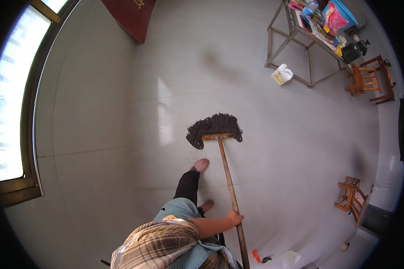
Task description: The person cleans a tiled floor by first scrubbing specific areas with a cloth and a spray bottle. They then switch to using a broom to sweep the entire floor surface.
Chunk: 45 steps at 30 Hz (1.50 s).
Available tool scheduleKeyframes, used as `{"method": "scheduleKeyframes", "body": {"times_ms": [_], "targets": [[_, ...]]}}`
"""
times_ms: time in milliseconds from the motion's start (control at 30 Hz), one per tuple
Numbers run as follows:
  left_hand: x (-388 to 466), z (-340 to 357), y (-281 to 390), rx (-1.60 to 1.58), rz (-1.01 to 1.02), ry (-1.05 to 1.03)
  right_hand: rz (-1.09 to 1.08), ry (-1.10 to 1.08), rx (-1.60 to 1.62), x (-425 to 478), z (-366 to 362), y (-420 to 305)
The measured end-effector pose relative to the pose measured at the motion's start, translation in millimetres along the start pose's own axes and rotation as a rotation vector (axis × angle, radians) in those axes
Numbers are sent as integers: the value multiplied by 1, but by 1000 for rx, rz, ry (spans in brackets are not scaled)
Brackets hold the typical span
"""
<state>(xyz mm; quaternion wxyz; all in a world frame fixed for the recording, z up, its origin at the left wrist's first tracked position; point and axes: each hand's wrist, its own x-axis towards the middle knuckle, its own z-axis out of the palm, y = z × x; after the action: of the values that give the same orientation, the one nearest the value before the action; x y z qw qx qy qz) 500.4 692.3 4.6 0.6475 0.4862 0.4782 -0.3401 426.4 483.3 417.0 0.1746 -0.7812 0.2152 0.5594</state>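
My left hand [235,218] grips the wooden handle [229,178] of a mop, with the arm reaching across in front of my body. The handle slants up from the bottom edge to a wooden crossbar [219,136]. Dark, shaggy mop strands [215,124] lie fanned out on the pale floor [256,151] beyond the bar. One pink shoe [200,165] stands just behind the mop head, to the left of the handle. The other shoe [206,205] is nearer my body. My right hand is out of view.
A metal-framed table [291,33] at the upper right holds clutter and a blue basin [346,13]. By its legs stands a white jug [282,74]. Wooden chairs [351,198] line the right side. A dark red panel [131,16] and a bright window [10,101] are leftward.
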Motion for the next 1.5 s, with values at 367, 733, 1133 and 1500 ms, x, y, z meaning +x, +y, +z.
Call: {"method": "scheduleKeyframes", "body": {"times_ms": [367,733,1133,1500], "targets": [[142,-300,176,-430,139,526,-390,-162,-235,189,71,-313],[96,-534,185,-135,24,801,-984,-161,-454,268,233,-470],[75,-446,64,-288,13,716,-730,-275,-747,172,133,-352],[-10,-241,-86,-676,-58,432,-311,-312,-942,140,9,-174]]}}
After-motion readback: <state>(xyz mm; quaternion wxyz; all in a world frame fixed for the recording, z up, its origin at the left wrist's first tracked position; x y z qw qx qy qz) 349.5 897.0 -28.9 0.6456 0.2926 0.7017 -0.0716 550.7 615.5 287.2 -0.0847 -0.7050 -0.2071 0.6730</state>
